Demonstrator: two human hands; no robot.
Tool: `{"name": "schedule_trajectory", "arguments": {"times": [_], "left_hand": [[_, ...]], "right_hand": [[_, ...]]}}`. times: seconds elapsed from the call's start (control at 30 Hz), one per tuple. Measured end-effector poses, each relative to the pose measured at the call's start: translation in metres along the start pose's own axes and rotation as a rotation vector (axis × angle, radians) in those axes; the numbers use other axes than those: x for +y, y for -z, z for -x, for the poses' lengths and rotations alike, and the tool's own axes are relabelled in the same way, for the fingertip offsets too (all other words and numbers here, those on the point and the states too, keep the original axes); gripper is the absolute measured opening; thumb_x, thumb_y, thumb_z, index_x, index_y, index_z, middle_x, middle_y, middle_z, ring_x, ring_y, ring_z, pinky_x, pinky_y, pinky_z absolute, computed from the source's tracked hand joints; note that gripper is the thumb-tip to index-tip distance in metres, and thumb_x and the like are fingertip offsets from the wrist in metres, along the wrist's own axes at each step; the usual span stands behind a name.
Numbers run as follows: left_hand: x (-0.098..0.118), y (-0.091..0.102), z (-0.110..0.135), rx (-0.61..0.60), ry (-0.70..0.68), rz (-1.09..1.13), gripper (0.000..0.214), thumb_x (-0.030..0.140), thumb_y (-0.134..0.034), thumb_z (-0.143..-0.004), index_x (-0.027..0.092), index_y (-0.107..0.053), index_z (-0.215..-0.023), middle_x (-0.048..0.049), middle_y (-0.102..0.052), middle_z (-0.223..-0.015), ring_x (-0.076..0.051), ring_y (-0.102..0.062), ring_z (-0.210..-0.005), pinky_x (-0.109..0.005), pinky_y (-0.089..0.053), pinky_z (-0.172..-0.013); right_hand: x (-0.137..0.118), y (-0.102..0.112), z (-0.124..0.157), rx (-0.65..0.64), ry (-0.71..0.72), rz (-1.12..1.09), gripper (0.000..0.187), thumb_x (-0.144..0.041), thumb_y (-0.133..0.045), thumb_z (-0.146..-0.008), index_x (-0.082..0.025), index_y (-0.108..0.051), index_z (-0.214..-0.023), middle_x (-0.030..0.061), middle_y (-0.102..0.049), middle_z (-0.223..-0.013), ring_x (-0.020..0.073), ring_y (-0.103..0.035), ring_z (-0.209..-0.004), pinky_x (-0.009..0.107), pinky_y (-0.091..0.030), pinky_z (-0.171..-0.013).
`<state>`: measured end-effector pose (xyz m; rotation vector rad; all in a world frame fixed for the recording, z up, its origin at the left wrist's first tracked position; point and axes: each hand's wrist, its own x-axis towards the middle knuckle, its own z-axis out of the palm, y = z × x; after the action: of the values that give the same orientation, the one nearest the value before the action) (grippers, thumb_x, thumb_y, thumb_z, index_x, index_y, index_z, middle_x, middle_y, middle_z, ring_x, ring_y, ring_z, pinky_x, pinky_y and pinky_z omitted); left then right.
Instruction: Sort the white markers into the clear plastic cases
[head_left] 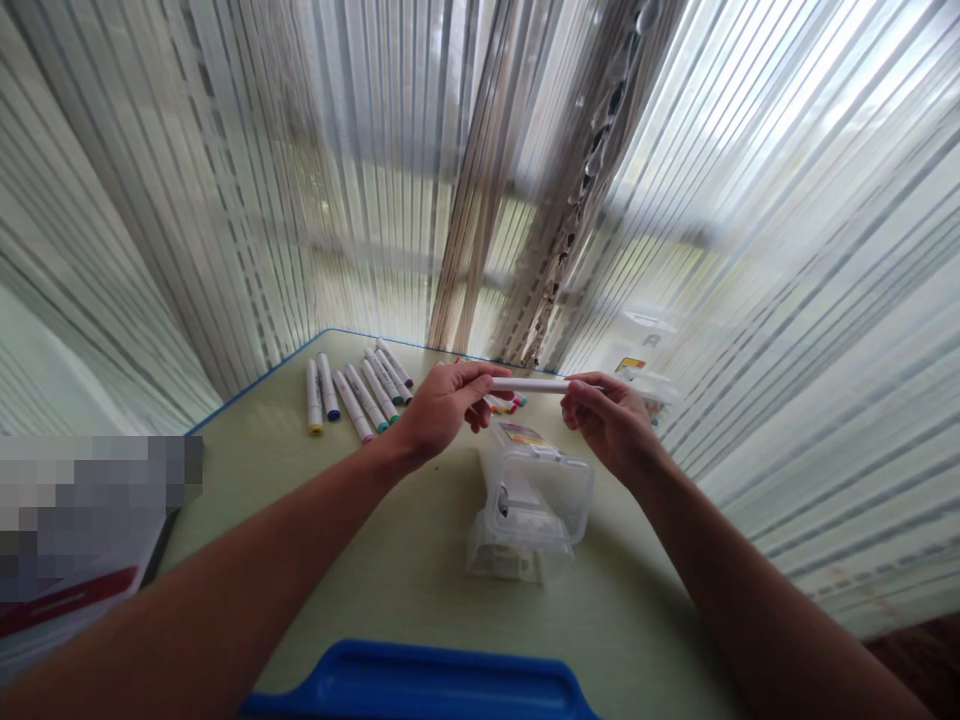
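A white marker [529,385] is held level above the table, one end in each hand. My left hand [444,402] pinches its left end between thumb and fingers. At the other end, my right hand [609,415] grips it the same way; the fingers hide both tips. Just below lies an open clear plastic box [544,500] on its side, its mouth towards me and its lid folded down. Several white markers with coloured ends [361,393] lie to the left of my left hand. More coloured marker ends [504,405] show partly behind the hands.
Another clear plastic container [646,370] with a yellow label stands at the back right, partly behind my right hand. A blue tray edge [450,680] runs along the table's front. Sheer striped curtains [375,200] hang behind the pale green table [390,580]. At left is a partly blurred-out object [82,590].
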<state>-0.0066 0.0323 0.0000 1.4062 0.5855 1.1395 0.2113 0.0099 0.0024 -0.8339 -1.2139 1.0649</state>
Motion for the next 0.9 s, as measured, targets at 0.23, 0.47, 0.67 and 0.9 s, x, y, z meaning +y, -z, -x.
{"name": "schedule_trajectory", "arguments": {"times": [0.23,0.47,0.67,0.9], "left_hand": [[0.0008,0.0000,-0.0009,0.009,-0.067,-0.177,0.023,0.025,-0.061,-0.084,0.008,-0.067,-0.098,-0.0043,-0.065,-0.072,-0.007,-0.050,-0.048,-0.019,-0.041,-0.046],[-0.0004,0.0010,-0.0004,0.013,-0.102,-0.206,0.026,0.030,-0.076,-0.072,0.010,-0.066,-0.086,-0.0017,-0.064,-0.069,-0.007,-0.053,-0.052,-0.019,-0.041,-0.047],[0.0001,0.0008,0.0005,-0.006,-0.132,-0.211,0.027,0.028,-0.079,-0.070,0.010,-0.066,-0.085,-0.0045,-0.068,-0.074,-0.010,-0.059,-0.061,-0.019,-0.042,-0.052],[0.0003,0.0005,0.0001,-0.004,-0.118,-0.227,0.032,0.031,-0.075,-0.074,0.009,-0.069,-0.096,-0.0027,-0.065,-0.069,-0.007,-0.050,-0.050,-0.020,-0.041,-0.047]], "right_hand": [[0.0005,-0.0005,0.0019,-0.038,0.004,0.012,0.019,-0.028,-0.082,-0.067,-0.019,-0.071,-0.079,-0.0001,-0.065,-0.058,0.0116,-0.057,-0.050,0.024,-0.043,-0.045],[0.0004,-0.0028,0.0035,-0.067,-0.013,0.038,0.022,-0.029,-0.083,-0.066,-0.019,-0.072,-0.083,0.0000,-0.065,-0.059,0.0124,-0.058,-0.052,0.025,-0.044,-0.047],[0.0013,-0.0025,0.0028,-0.072,-0.017,0.023,0.022,-0.028,-0.083,-0.066,-0.020,-0.073,-0.083,0.0000,-0.065,-0.059,0.0123,-0.057,-0.052,0.025,-0.044,-0.047],[0.0013,-0.0006,0.0010,-0.023,-0.002,-0.020,0.015,-0.025,-0.081,-0.069,-0.018,-0.073,-0.080,0.0010,-0.067,-0.060,0.0107,-0.057,-0.049,0.023,-0.043,-0.044]]}}
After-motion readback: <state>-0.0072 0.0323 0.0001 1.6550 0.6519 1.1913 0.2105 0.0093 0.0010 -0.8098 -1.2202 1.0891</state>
